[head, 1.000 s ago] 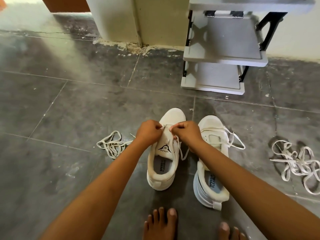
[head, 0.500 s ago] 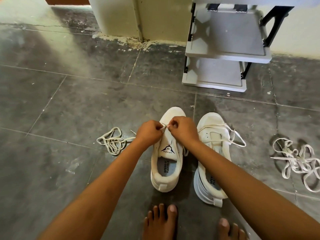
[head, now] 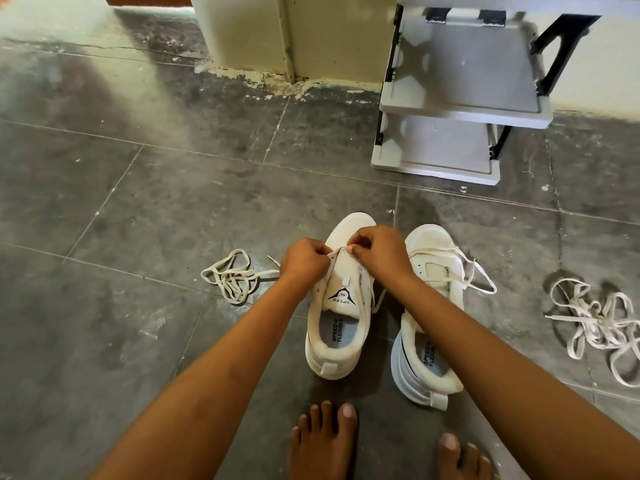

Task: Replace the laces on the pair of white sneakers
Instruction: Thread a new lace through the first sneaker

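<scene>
Two white sneakers stand side by side on the dark tiled floor, toes pointing away from me. The left sneaker (head: pixel 341 327) has its tongue exposed and a white lace (head: pixel 367 289) running down its right eyelet row. My left hand (head: pixel 303 259) and my right hand (head: pixel 375 251) meet above its forefoot, each pinching that lace near the lowest eyelets. The right sneaker (head: pixel 429 320) carries a loosely threaded lace (head: pixel 460 265) that loops off to its right side.
A loose bundle of lace (head: pixel 232 277) lies on the floor left of the shoes, and a larger tangle of laces (head: pixel 602 323) lies at the right. A grey two-shelf rack (head: pixel 453 98) stands by the wall behind. My bare feet (head: pixel 325 441) are at the bottom edge.
Both hands have shifted forward along the left sneaker toward its toe and drawn closer together, uncovering the tongue. The sneaker sits a little farther from me.
</scene>
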Motion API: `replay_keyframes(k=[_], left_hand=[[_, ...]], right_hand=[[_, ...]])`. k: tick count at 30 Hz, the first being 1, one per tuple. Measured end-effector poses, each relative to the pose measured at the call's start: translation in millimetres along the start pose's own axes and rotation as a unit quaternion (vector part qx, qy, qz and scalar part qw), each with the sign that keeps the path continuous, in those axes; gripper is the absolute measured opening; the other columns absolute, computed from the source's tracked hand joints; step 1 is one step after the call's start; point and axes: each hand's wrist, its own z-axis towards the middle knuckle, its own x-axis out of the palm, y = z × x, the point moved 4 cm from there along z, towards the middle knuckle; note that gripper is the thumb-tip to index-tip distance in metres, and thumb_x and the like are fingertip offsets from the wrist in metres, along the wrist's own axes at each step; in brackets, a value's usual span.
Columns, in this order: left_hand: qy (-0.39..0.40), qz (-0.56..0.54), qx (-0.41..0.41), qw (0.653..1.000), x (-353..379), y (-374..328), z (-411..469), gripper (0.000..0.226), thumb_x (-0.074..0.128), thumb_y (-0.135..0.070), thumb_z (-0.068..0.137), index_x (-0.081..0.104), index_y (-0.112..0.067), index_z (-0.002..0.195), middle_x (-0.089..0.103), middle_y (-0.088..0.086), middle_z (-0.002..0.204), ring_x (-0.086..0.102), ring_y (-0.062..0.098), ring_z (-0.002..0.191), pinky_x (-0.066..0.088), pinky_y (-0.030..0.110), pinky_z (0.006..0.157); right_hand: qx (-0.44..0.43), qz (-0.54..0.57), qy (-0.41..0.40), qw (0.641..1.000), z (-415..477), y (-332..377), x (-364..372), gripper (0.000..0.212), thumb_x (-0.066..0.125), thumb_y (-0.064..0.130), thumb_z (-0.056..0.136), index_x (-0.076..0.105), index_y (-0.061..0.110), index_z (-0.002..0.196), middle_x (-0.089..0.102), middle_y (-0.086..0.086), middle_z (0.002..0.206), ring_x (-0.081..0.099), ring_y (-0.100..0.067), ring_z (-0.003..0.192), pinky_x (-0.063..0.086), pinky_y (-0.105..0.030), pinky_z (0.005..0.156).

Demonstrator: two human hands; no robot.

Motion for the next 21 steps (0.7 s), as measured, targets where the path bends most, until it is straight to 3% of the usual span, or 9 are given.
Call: replay_keyframes(k=[6, 11, 15, 21], left_hand=[[-0.008, -0.006, -0.017, 1.000, -1, 0, -1, 0.021, 0.055, -0.012, 0.085, 0.068, -0.026, 0.079, 0.069, 0.007, 0.090, 0.063, 0.027, 0.088, 0.053, 0.034, 0.075], [-0.004, -0.034, -0.031, 0.999, -1, 0, -2, 0.023, 0.054, -0.009, 0.085, 0.070, -0.025, 0.082, 0.069, 0.008, 0.091, 0.063, 0.028, 0.090, 0.055, 0.036, 0.079], [-0.002, -0.067, -0.039, 0.997, 0, 3, -2, 0.023, 0.054, -0.007, 0.086, 0.072, -0.022, 0.084, 0.070, 0.010, 0.093, 0.064, 0.029, 0.093, 0.055, 0.042, 0.084], [-0.003, -0.089, -0.046, 0.995, 2, 5, 1, 0.018, 0.057, -0.011, 0.086, 0.073, -0.017, 0.091, 0.070, 0.010, 0.098, 0.064, 0.028, 0.096, 0.053, 0.042, 0.088]], right_hand=[[0.010, -0.070, -0.011, 0.997, -7, 2, 22, 0.014, 0.058, 0.015, 0.090, 0.069, 0.008, 0.093, 0.059, -0.011, 0.105, 0.055, -0.027, 0.096, 0.037, -0.029, 0.073], [0.045, -0.074, -0.062, 0.994, -11, 0, 32, 0.019, 0.053, 0.018, 0.092, 0.066, 0.006, 0.099, 0.058, -0.012, 0.108, 0.052, -0.027, 0.100, 0.040, -0.034, 0.080], [0.039, -0.112, -0.101, 0.988, -18, 0, 38, 0.022, 0.047, 0.018, 0.094, 0.062, 0.005, 0.104, 0.058, -0.012, 0.109, 0.050, -0.026, 0.101, 0.039, -0.032, 0.079], [0.031, -0.077, -0.133, 0.988, -24, -1, 34, 0.021, 0.053, 0.024, 0.093, 0.067, 0.010, 0.101, 0.067, -0.007, 0.100, 0.059, -0.023, 0.092, 0.043, -0.031, 0.073]])
